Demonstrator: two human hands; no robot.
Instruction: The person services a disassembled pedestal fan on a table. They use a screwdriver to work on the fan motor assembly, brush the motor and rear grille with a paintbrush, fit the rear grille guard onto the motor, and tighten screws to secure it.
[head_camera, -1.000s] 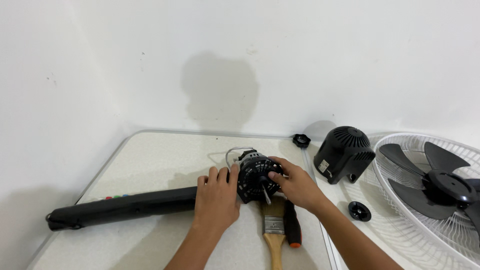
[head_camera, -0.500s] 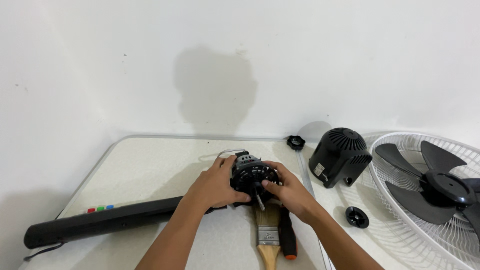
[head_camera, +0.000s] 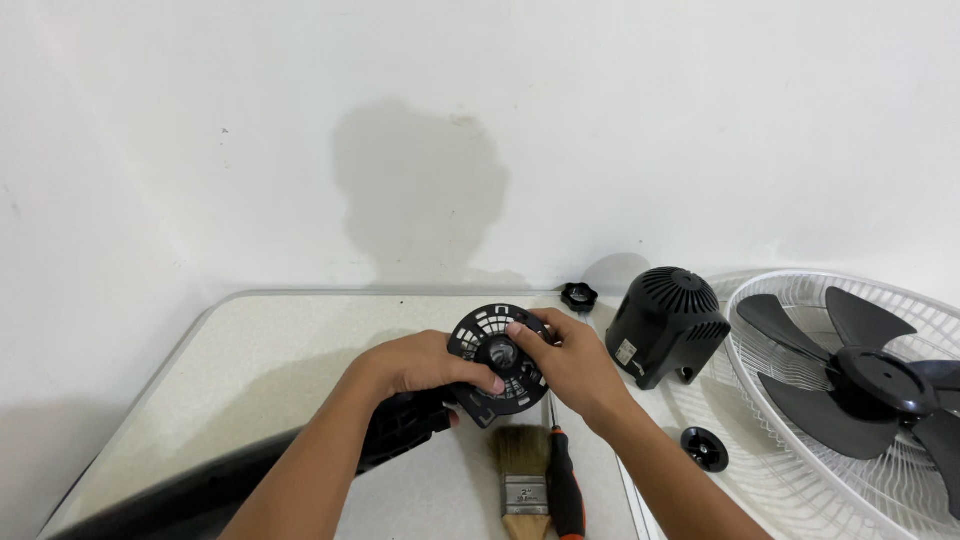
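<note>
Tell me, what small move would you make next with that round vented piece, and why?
Probably ease the round vented disc clear of the black pole. Both hands, left hand and right hand, already pinch its rim, and it stands tilted up off the table.

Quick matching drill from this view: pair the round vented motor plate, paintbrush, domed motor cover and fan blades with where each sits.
1. round vented motor plate
2. paintbrush
3. domed motor cover
4. fan blades

A. inside the white wire grille
B. held between both hands
C. flat on the table, beside the screwdriver
D. on the table right of the hands

Pairs: 1-B, 2-C, 3-D, 4-A
</note>
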